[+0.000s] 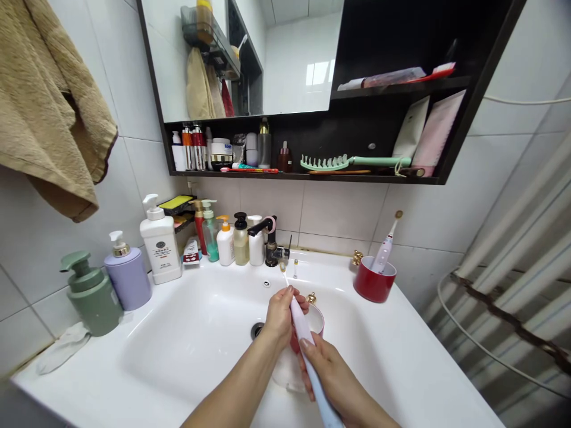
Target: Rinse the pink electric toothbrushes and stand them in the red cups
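Note:
Over the sink, a pale pink and light blue electric toothbrush (314, 374) slants away from me, its small brush head at the far end. My right hand (328, 362) is wrapped round its handle. My left hand (281, 312) is closed at the upper end of the handle, with fingers at the base of the thin white neck. Behind and below the hands, a red cup (318, 320) with a white inside and a gold knob stands in the sink, largely hidden. A small loose brush head (295, 267) rests on the sink's back ledge.
The black faucet (270, 241) rises behind the white sink (187, 345). Several pump bottles (128, 276) line the left and back edges. At right, another red cup (375, 288) holds a second electric toothbrush (384, 252). A dark mirror cabinet (375, 178) overhangs the back.

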Tool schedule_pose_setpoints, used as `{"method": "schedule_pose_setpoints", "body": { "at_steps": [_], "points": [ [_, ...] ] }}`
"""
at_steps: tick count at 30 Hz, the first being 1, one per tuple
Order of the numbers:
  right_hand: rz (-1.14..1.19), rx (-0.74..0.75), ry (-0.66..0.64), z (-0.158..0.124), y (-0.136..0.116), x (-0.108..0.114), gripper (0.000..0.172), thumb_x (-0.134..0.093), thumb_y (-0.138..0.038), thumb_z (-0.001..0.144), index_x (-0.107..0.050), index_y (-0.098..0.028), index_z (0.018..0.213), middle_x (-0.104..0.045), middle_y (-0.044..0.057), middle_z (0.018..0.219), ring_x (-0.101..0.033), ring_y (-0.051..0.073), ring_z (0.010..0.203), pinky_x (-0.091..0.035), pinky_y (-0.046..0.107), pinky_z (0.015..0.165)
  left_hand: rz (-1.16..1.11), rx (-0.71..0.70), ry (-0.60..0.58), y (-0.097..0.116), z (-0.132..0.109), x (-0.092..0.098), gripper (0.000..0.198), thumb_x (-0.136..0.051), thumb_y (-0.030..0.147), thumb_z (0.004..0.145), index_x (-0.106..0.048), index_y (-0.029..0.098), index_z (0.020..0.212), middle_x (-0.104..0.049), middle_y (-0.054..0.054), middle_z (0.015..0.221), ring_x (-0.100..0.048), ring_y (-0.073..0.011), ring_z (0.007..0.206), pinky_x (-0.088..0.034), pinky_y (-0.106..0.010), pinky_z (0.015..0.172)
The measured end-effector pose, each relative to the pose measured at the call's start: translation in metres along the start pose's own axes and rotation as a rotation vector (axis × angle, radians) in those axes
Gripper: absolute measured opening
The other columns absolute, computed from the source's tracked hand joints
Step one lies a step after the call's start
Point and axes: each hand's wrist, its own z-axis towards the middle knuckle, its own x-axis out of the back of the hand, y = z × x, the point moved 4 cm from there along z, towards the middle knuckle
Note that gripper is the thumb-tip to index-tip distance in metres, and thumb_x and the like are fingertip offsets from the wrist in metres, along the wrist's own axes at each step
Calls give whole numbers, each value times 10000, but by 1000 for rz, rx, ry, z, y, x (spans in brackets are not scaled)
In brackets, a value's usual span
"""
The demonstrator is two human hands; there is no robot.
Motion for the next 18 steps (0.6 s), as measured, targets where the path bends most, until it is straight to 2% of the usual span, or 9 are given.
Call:
{"method": "schedule_pose_setpoints", "body": {
  "at_steps": [5, 8, 13, 16, 18],
  "points": [
    [-217, 116, 118, 1, -2, 3, 186, -332, -379, 689, -373, -199, 710, -379, -64, 481, -383, 73, 377, -321, 196, 355, -28, -36, -2, 1, -1, 0, 213, -505, 330, 575, -426, 132, 585, -480, 28, 453, -473, -76, 435, -365, -228, 510],
    [-107, 38, 21, 2, 3, -1, 214, -280, -389, 708, -361, -194, 675, -393, -51, 538, -373, 59, 375, -321, 193, 343, -55, -11, 22, 0, -1, 1, 198, -499, 312, 583, -414, 133, 578, -465, 35, 436, -458, -67, 417, -362, -221, 497],
    [-152, 70, 88, 0, -4, -2, 210, -329, -391, 689, -373, -186, 672, -382, -56, 511, -370, 57, 359, -313, 192, 339, -72, -10, 60, 2, -2, 1, 170, -481, 283, 611, -406, 134, 576, -458, 35, 435, -452, -63, 407, -361, -210, 484],
    [48, -43, -10, -3, -5, -8, 239, -283, -414, 702, -353, -188, 664, -381, -56, 543, -343, 38, 348, -305, 183, 331, -87, 38, 94, 1, -3, 2, 143, -459, 248, 638, -401, 134, 573, -447, 39, 429, -448, -58, 401, -363, -203, 479],
    [72, -62, -22, -4, -6, -10, 235, -279, -413, 705, -347, -191, 670, -380, -55, 551, -344, 36, 352, -297, 176, 324, -98, 52, 112, 2, -3, 2, 132, -441, 227, 655, -399, 133, 572, -444, 39, 427, -447, -57, 399, -366, -201, 479]
  ]
}}
